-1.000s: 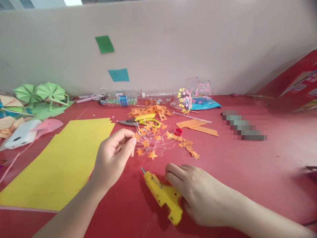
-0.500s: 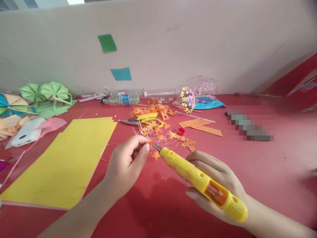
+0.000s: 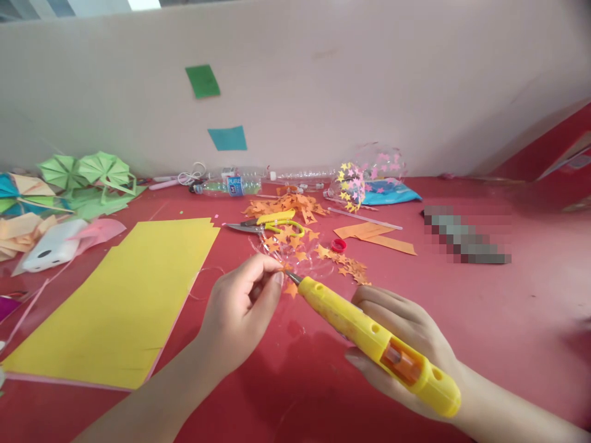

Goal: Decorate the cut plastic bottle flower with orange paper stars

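Between thumb and forefinger my left hand (image 3: 242, 307) pinches a small orange paper star (image 3: 285, 267). My right hand (image 3: 406, 326) is wrapped round a yellow hot glue gun (image 3: 369, 338), whose metal nozzle points left and meets the star or comes very close to it. Below and behind the nozzle lies a clear plastic piece cut into curled strips (image 3: 314, 264), with orange stars on and around it. Just beyond are scissors (image 3: 286, 229) with yellow handles and a yellow box cutter (image 3: 276, 216). The lower fingers of my right hand are partly hidden by the gun.
Yellow paper sheets (image 3: 115, 301) cover the left of the red table. Orange paper scraps (image 3: 290, 205), plastic bottles (image 3: 235, 184) and a star-covered clear bottle piece (image 3: 351, 184) line the wall. Orange strips (image 3: 373, 235) and a red cap (image 3: 338, 245) lie right of centre.
The whole view has shifted very slightly. My hands, the star and the glue gun keep almost the same pose, with the left hand slightly further right.
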The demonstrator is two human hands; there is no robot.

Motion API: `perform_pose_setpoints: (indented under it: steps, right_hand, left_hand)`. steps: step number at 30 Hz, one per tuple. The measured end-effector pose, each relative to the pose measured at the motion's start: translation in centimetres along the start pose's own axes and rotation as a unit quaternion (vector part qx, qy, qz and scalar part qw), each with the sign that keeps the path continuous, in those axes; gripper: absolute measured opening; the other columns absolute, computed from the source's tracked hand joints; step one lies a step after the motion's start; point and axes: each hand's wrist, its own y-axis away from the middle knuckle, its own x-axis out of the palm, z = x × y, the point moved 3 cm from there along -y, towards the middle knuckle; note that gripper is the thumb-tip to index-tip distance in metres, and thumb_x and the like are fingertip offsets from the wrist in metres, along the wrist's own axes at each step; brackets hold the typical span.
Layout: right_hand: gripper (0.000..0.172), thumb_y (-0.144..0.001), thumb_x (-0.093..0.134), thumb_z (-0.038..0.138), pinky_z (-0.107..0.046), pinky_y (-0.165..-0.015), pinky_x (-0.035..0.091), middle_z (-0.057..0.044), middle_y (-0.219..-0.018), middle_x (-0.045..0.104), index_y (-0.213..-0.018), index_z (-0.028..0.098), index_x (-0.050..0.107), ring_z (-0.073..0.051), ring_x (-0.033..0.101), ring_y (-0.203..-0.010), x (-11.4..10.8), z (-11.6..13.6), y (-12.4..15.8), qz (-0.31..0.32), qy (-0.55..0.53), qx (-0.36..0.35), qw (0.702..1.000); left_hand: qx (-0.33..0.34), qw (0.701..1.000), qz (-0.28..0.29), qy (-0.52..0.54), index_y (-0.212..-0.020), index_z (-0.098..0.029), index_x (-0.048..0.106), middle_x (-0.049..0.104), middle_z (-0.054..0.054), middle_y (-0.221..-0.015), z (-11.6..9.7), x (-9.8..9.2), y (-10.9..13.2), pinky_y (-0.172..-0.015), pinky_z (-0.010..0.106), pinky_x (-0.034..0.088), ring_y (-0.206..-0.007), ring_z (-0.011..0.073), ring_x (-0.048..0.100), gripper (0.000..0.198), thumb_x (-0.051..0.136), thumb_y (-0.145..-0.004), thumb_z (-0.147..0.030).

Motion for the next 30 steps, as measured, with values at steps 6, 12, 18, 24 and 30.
perform_pose_setpoints:
  steps: [6,12,18,24,30]
  right_hand:
    - [0.028,-0.092,0.046,0.035,-0.025,-0.046,0.032,0.002,-0.061,0.042,-0.069,0.022,0.039,-0.012,0.037,-0.051,0.22,-0.17,0.27,-0.004,0.005,0.012,1.000]
    - [0.028,-0.091,0.046,0.033,-0.024,-0.044,0.032,0.002,-0.059,0.041,-0.067,0.023,0.037,-0.012,0.037,-0.049,0.22,-0.08,0.15,-0.002,0.019,0.009,1.000]
    - [0.027,-0.090,0.047,0.030,-0.024,-0.044,0.032,0.002,-0.059,0.041,-0.065,0.023,0.037,-0.011,0.038,-0.048,0.19,-0.16,0.12,0.001,0.028,0.012,1.000]
    - [0.026,-0.090,0.047,0.029,-0.023,-0.044,0.032,0.002,-0.059,0.041,-0.066,0.022,0.038,-0.011,0.038,-0.048,0.24,-0.21,0.18,0.005,0.034,0.012,0.999]
    - [0.026,-0.089,0.049,0.029,-0.023,-0.045,0.031,0.003,-0.059,0.040,-0.066,0.023,0.037,-0.011,0.037,-0.048,0.20,-0.27,0.25,0.002,0.024,0.011,1.000]
  left_hand:
    - [-0.004,1.000,0.005,0.002,-0.079,-0.021,0.053,0.043,-0.005,-0.053,-0.16,-0.01,0.01,-0.044,0.023,0.030,-0.045,0.0098,0.040,0.015,0.043,-0.089,-0.028]
    - [-0.002,1.000,0.003,0.000,-0.079,-0.021,0.053,0.043,-0.005,-0.053,-0.13,0.01,0.00,-0.044,0.023,0.030,-0.047,0.0100,0.042,0.016,0.044,-0.090,-0.028]
    - [-0.002,1.000,0.001,-0.001,-0.080,-0.020,0.053,0.043,-0.005,-0.053,-0.22,0.01,-0.05,-0.044,0.022,0.030,-0.047,0.0096,0.042,0.016,0.043,-0.089,-0.028]
    - [-0.001,1.000,0.003,-0.006,-0.080,-0.019,0.053,0.043,-0.005,-0.054,-0.12,-0.10,0.03,-0.045,0.022,0.031,-0.047,0.0094,0.042,0.016,0.043,-0.089,-0.028]
    - [0.007,1.000,0.000,-0.014,-0.080,-0.019,0.053,0.043,-0.006,-0.053,-0.17,-0.05,0.02,-0.044,0.021,0.032,-0.047,0.0092,0.043,0.016,0.043,-0.089,-0.027]
